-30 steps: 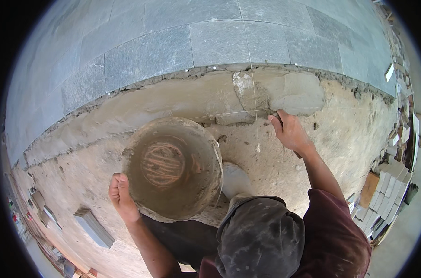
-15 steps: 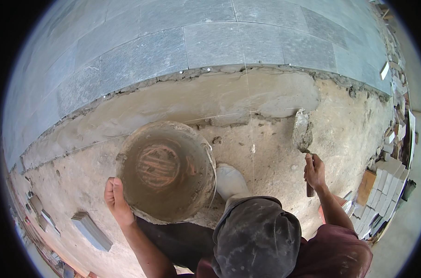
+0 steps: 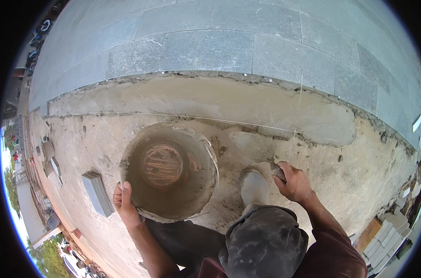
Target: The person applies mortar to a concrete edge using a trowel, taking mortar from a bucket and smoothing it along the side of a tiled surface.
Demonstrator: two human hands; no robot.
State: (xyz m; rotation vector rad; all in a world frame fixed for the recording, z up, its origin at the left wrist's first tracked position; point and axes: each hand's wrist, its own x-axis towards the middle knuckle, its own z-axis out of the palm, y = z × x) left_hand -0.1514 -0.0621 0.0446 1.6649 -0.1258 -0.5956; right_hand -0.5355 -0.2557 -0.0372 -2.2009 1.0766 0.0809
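A round bucket [image 3: 203, 194], smeared with grey mortar inside and nearly empty, stands tilted in front of me. My left hand [image 3: 125, 201] is closed on its left rim, thumb over the edge. In my right hand [image 3: 295, 182] is the handle of a trowel [image 3: 254, 146], its mortar-coated blade reaching left toward the bucket and the edge of the mortar. Beyond both lies a smooth strip of wet mortar [image 3: 196, 95], bordering the laid grey paving tiles [image 3: 206, 48]. The blade blends with the ground, so its exact outline is hard to make out.
A taut string [image 3: 192, 116] runs along the mortar strip and another crosses it at the right. A stack of grey tiles [image 3: 97, 193] sits left of the bucket. Cut pieces [image 3: 386, 234] are piled at the lower right. My boot [image 3: 254, 187] stands between bucket and trowel.
My right hand has swung the trowel left, nearer the bucket, its blade now pointing left. My left hand stays on the rim. The whole view has turned.
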